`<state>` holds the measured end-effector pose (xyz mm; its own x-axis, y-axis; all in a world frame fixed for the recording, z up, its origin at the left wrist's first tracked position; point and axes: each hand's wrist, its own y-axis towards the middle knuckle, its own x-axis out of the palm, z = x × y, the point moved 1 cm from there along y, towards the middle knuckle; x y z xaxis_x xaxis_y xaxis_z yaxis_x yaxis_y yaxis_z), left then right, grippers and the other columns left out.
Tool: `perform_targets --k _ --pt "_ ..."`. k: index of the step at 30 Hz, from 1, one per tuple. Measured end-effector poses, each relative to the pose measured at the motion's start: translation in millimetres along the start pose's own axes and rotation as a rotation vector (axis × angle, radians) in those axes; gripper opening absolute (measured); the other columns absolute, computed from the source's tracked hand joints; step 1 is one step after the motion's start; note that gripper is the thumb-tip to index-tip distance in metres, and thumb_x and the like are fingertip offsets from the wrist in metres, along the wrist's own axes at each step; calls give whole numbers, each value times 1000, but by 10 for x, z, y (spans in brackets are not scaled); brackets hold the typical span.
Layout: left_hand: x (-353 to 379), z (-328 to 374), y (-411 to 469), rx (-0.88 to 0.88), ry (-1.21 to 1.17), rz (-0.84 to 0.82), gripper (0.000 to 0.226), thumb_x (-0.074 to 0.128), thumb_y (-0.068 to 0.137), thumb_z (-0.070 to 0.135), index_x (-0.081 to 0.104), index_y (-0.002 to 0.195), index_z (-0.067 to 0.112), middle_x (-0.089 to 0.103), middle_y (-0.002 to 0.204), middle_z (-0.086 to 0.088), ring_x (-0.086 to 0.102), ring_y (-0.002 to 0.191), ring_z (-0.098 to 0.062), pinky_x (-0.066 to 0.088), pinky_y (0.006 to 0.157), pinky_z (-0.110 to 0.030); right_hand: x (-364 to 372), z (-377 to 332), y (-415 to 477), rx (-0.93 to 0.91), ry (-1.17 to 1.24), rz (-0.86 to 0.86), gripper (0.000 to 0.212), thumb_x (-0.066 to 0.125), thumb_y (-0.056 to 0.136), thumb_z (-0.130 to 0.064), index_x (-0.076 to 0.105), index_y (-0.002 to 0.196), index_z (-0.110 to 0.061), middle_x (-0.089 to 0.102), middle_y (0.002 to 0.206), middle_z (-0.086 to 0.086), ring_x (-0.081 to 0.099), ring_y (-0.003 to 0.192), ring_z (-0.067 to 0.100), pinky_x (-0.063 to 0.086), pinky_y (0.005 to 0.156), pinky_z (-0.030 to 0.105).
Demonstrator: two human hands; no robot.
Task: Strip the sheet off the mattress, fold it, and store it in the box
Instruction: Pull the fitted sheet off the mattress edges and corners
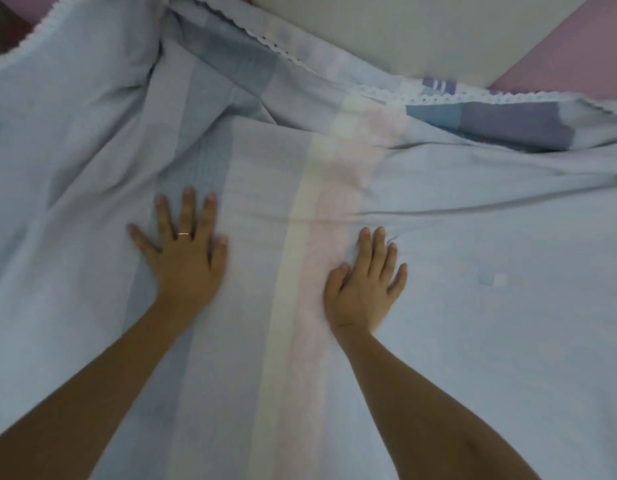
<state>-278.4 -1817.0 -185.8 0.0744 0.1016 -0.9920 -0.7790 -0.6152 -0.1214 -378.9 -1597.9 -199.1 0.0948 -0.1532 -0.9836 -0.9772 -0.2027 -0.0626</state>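
A pale blue sheet (pixel 473 306) with a yellow and pink stripe down its middle and a white lace edge fills almost the whole view, doubled over with creases toward the far side. My left hand (pixel 184 252), a ring on one finger, lies flat on it left of the stripe with fingers spread. My right hand (pixel 367 284) presses palm-down just right of the stripe, fingers slightly apart. Neither hand grips the cloth. The box is not in view.
Beyond the lace edge, a cream surface (pixel 404 26) shows at the top centre, with pink fabric (pixel 577 53) at the top right and a strip of pink at the top left. A darker blue-purple checked patch (pixel 507 123) of the sheet lies at the right.
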Motion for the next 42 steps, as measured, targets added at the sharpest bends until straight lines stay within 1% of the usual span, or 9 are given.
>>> perform_targets --k 5,8,11,18,22,26,31,38,42 --pt "106 302 -1496 59 -75 -6 60 25 93 45 29 146 18 26 154 -9 25 139 -36 8 103 -70 -54 -52 34 11 27 -40 67 36 82 -35 35 147 -18 30 154 3 30 140 28 11 113 48" --pt "272 341 -2155 39 -15 -55 61 15 94 51 21 149 24 20 157 -4 24 140 -36 5 104 -69 -50 -40 6 -7 49 -26 67 35 82 -35 35 147 -17 30 154 3 31 140 28 9 112 48" --pt "403 370 -2319 28 -11 8 70 31 85 47 15 150 28 8 159 2 22 140 -36 0 104 -69 11 13 -21 -42 35 -6 69 29 82 -39 30 149 -20 25 156 1 26 142 26 7 113 48" --pt "420 352 -2344 12 -7 41 69 33 81 44 31 146 21 28 154 -4 22 141 -34 3 104 -68 11 39 -14 -83 54 -129 71 34 90 -49 13 153 -24 5 160 -1 5 147 25 -2 115 52" --pt "427 346 -2336 20 -43 62 69 33 80 44 33 145 21 30 153 -3 23 140 -34 4 104 -69 -189 346 -366 -480 57 -140 71 37 87 -52 18 152 -28 8 160 0 7 147 28 -2 114 56" --pt "407 359 -2360 14 -66 18 69 29 82 44 30 147 21 27 155 -3 19 141 -34 3 102 -71 -434 1596 -1787 -779 -49 -161 68 39 86 -45 28 149 -24 23 156 -1 28 142 23 12 112 59" --pt "386 431 -2448 -38 10 -45 68 19 85 45 15 151 27 13 158 3 8 145 -27 1 106 -69 -327 2481 -2430 -475 -153 -152 67 35 83 -40 33 148 -24 26 156 -2 31 140 25 11 111 60" --pt "358 472 -2663 -87 -28 50 54 31 97 25 23 150 17 19 157 -5 11 146 -22 -2 106 -71 -311 2374 -2445 -465 -49 -158 68 32 83 -41 29 149 -26 25 156 -4 26 143 23 8 112 60" --pt "473 1179 -3387 -117 -226 53 51 37 98 19 29 148 15 23 156 -8 14 145 -25 -4 105 -71 -312 2423 -2460 -447 -23 -189 65 34 87 -40 24 150 -28 20 158 -7 18 145 20 0 114 58"
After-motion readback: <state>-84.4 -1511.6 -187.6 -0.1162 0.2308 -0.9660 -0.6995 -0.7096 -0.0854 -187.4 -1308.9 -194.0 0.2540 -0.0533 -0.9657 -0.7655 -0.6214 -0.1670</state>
